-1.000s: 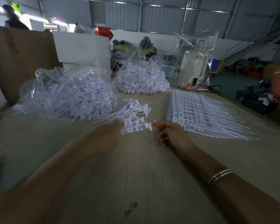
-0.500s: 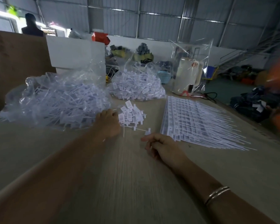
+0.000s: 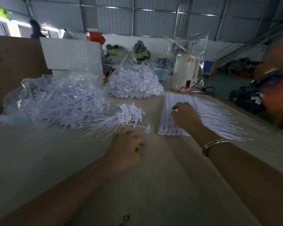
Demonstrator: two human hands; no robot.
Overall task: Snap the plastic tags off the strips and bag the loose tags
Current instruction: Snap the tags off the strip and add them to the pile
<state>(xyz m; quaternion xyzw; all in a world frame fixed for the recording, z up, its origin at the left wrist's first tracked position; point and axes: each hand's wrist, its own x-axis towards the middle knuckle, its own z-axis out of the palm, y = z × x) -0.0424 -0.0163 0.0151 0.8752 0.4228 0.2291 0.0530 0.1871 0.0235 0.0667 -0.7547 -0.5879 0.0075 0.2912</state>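
The right hand [image 3: 185,115] rests on the stacked strips [image 3: 203,115], fingers curled onto them. The left hand [image 3: 127,149] lies loosely curled, holding nothing, near the loose tags [image 3: 127,115]. Beyond stand two clear bags of tags [image 3: 59,101] on the pale wooden table [image 3: 39,152], under a corrugated metal wall.

no legible text; tags [image 3: 129,111] perhaps printed, too blurred.
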